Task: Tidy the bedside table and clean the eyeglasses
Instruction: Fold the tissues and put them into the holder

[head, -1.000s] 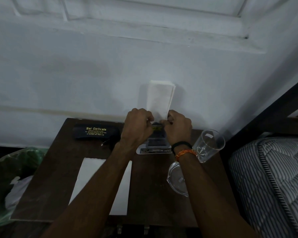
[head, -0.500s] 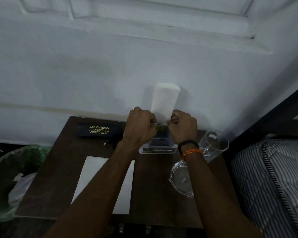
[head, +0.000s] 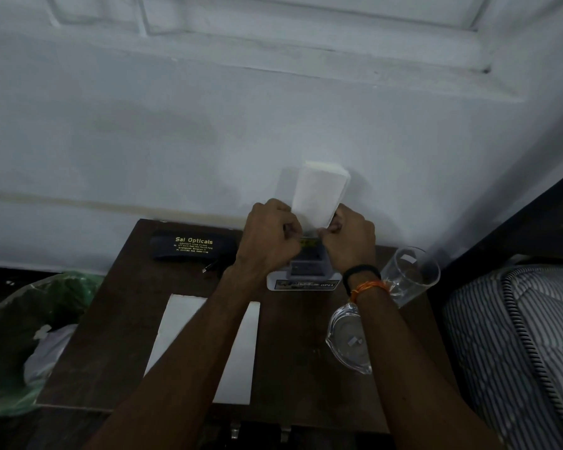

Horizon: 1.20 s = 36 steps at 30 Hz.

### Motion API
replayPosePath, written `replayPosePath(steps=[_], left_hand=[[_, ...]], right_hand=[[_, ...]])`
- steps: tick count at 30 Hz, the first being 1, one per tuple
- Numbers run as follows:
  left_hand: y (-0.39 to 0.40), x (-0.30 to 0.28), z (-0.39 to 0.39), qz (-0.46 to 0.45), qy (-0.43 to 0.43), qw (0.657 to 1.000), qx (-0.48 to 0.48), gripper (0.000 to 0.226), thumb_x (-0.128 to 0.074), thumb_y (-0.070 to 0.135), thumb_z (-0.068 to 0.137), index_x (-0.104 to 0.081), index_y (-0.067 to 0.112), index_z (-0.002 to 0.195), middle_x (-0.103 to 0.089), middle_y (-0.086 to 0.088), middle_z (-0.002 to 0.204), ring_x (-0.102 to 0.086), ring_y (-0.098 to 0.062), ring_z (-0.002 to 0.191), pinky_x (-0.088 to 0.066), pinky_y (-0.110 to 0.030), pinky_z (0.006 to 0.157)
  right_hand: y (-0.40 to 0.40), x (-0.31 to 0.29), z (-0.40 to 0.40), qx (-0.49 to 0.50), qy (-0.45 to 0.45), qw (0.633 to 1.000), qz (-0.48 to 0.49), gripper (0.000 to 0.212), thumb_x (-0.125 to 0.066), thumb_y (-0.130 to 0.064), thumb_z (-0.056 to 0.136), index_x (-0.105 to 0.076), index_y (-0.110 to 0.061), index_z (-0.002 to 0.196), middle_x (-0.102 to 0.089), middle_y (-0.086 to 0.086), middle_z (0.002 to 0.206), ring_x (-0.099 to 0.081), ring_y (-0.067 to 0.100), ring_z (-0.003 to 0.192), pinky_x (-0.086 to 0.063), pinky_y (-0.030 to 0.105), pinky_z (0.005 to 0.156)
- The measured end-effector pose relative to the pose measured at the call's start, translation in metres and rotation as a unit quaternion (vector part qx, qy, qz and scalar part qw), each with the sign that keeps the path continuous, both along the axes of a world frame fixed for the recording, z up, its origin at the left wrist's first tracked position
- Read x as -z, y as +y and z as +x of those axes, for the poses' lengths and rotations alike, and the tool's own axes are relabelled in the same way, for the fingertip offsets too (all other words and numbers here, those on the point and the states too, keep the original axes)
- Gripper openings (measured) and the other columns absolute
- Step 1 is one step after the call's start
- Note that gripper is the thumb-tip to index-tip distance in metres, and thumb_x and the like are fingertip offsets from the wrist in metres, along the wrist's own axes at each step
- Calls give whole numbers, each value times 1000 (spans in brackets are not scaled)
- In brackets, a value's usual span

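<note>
At the back of the dark wooden bedside table [head: 299, 345], a stack of white napkins [head: 319, 193] stands upright in a napkin holder [head: 306, 271]. My left hand [head: 268, 235] and my right hand [head: 350, 241] both have curled fingers at the stack's lower edges, one on each side, pinching it. A dark eyeglass case [head: 192, 246] marked "Sai Opticals" lies at the back left. The eyeglasses themselves are not visible; a small dark piece [head: 210, 266] shows beside the case.
A white sheet [head: 234, 358] lies on the table's front, partly under my left forearm. A tilted clear glass [head: 407, 274] and a clear glass lid [head: 345, 339] sit at the right. A green-lined bin [head: 30, 336] stands left, a striped mattress [head: 517, 345] right.
The view has shifted slightly; both hands stay at the base of the napkin stack, which now stands a little straighter in its holder.
</note>
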State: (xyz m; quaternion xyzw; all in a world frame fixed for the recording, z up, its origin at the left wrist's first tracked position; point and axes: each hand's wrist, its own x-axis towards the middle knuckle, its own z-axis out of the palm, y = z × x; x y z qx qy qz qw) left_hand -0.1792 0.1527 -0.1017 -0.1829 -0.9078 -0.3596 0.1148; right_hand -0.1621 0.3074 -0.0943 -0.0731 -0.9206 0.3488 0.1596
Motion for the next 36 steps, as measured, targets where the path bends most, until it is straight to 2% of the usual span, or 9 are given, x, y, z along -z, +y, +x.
replayPosePath(steps=[3,6,8,11,16,22,25,30,36], left_hand=[[-3,-1,-2,68,26,997,-3,15,-67,11,80,-74,11,93,-63,-6,106,-58,-17,101,-51,-25,82],[-6,-5,-4,92,46,994,21,14,-66,4,84,-75,8,95,-70,-6,102,-64,-16,94,-53,-22,83],[-7,-4,-4,77,44,996,24,14,-65,4,85,-75,7,95,-72,-7,99,-66,-18,91,-50,-18,85],[-9,2,-4,50,32,998,13,15,-63,6,85,-75,7,95,-73,-6,98,-67,-19,89,-53,-26,89],[-9,-1,-5,13,12,1000,16,17,-63,8,85,-76,11,96,-73,-5,103,-67,-20,93,-54,-36,91],[-8,1,-3,-11,9,1000,24,19,-64,6,81,-76,10,96,-73,-7,102,-66,-25,94,-54,-39,88],[-8,5,-3,-19,4,999,34,19,-65,8,78,-76,10,94,-73,-7,99,-65,-23,91,-55,-41,87],[-7,0,-6,52,30,998,12,12,-68,13,80,-75,12,90,-65,-6,111,-58,-20,104,-51,-28,86],[-9,1,-6,70,30,997,21,13,-67,12,86,-75,8,96,-72,-6,101,-68,-19,87,-57,-30,84]], right_hand=[[1,-2,-1,-16,0,1000,-8,25,-69,-6,77,-70,-12,101,-75,4,94,-68,22,86,-50,17,66],[3,-4,-2,-14,-3,1000,-13,21,-68,-6,77,-70,-12,97,-75,3,91,-64,18,80,-35,5,57],[4,-3,-2,-12,-4,1000,6,17,-68,-7,77,-70,-12,94,-74,4,90,-62,17,78,-40,11,59],[2,-1,-2,-12,-9,1000,16,10,-65,-7,76,-66,-11,85,-72,5,83,-65,24,78,-51,26,63],[4,-10,-2,-5,13,997,-72,26,-71,-19,83,-67,-20,109,-73,-3,101,-66,12,82,-54,27,77],[5,1,-2,15,17,1000,-17,10,-73,-18,83,-71,-15,92,-75,0,88,-65,12,78,-35,7,60],[6,2,-1,3,13,1000,-25,9,-74,-16,81,-72,-14,89,-75,2,87,-68,16,82,-39,9,61],[6,-2,-1,-9,18,999,-51,15,-74,-19,79,-70,-15,92,-73,0,87,-66,15,82,-54,30,71],[8,-2,-1,-15,21,999,-38,9,-74,-18,82,-72,-14,90,-72,-3,85,-62,9,77,-44,10,63]])
